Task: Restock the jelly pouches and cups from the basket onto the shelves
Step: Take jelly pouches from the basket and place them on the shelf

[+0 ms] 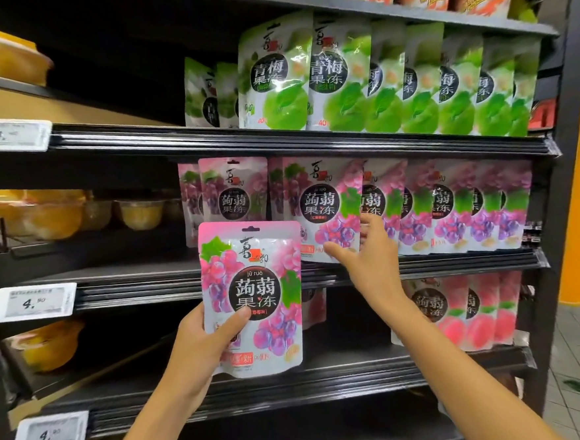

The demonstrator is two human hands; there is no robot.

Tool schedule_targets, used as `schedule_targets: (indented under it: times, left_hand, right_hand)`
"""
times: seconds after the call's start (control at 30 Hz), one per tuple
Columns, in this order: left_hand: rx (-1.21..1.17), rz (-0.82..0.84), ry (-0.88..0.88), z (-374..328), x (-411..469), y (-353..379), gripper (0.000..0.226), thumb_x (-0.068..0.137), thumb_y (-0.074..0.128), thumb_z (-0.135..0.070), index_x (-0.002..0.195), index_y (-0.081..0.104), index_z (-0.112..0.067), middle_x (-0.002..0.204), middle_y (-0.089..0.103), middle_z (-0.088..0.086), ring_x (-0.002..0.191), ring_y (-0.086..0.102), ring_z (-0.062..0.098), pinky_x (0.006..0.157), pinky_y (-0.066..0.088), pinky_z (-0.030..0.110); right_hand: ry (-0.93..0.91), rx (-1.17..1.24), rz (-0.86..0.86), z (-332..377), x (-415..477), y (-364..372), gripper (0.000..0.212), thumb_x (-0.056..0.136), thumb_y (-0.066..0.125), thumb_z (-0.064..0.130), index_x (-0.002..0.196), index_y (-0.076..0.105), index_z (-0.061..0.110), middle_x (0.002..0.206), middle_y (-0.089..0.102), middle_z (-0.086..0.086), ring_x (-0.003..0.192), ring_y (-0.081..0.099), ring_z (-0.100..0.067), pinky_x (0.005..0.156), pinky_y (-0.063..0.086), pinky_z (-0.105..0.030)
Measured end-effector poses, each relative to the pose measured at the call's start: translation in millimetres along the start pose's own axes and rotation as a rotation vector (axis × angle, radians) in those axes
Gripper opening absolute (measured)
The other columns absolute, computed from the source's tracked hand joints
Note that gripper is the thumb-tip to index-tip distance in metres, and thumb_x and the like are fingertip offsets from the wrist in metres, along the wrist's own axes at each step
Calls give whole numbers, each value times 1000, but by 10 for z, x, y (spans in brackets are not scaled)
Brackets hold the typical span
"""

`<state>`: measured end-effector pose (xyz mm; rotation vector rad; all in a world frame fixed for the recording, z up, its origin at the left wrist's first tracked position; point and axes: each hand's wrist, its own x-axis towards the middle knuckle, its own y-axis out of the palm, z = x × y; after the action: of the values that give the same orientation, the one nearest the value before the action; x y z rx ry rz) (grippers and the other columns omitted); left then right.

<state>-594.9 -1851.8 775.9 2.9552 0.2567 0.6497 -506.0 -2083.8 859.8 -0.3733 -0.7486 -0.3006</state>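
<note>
My left hand (201, 343) grips a pink grape jelly pouch (256, 291) upright in front of the middle shelf, thumb across its front. My right hand (363, 256) reaches to the row of grape pouches (452, 205) standing on that shelf. Its thumb lies across the lower front of the front pouch (322, 204) and its fingers go behind that pouch. Green plum pouches (347, 78) fill the shelf above. Peach pouches (476, 309) stand on the shelf below. The basket is out of view.
Clear jelly cups (137, 213) sit at the left of the middle shelf, and more orange ones (50, 346) lie lower left. Price tags (33, 303) hang on the shelf edges. A dark upright post (566, 166) bounds the shelves on the right, with tiled floor beyond.
</note>
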Motion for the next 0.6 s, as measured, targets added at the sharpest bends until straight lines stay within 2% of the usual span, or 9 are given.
schedule_targets:
  times: [0.1, 0.17, 0.4, 0.53, 0.6]
  left_hand:
    - [6, 12, -3, -7, 10, 11, 43, 69, 76, -38, 106, 65, -20, 97, 77, 6, 87, 75, 25, 62, 60, 33]
    - [21, 18, -3, -27, 19, 24, 44, 69, 76, -38, 107, 64, -20, 97, 77, 5, 87, 75, 23, 62, 60, 33]
    - [-4, 36, 22, -208, 110, 72, 46, 67, 77, -38, 106, 66, -18, 96, 77, 5, 85, 75, 22, 59, 58, 29]
    - [-27, 52, 22, -273, 170, 94, 47, 68, 76, -38, 109, 65, -16, 98, 77, 6, 87, 75, 22, 60, 58, 29]
    - [-44, 55, 28, -293, 218, 110, 49, 68, 77, -39, 110, 65, -15, 98, 77, 7, 88, 75, 23, 63, 59, 29]
  right_hand:
    - [-57, -362, -164, -17, -59, -24, 72, 75, 76, 54, 134, 47, 24, 122, 57, 3, 113, 51, -19, 80, 45, -34]
    - [-52, -488, -212, -4, -59, -16, 72, 73, 72, 61, 133, 48, 28, 119, 55, 2, 113, 49, -20, 73, 40, -33]
    - [5, -512, -190, -25, -10, 88, 75, 75, 70, 60, 138, 45, 28, 122, 61, 3, 114, 52, -24, 71, 34, -33]
    - [9, -456, -241, 35, -77, 88, 75, 75, 73, 56, 136, 43, 24, 102, 66, 2, 101, 57, -22, 67, 36, -32]
    - [-77, -244, -185, 123, -137, 78, 57, 80, 71, 52, 125, 51, 22, 85, 62, 4, 83, 59, -16, 65, 39, -31]
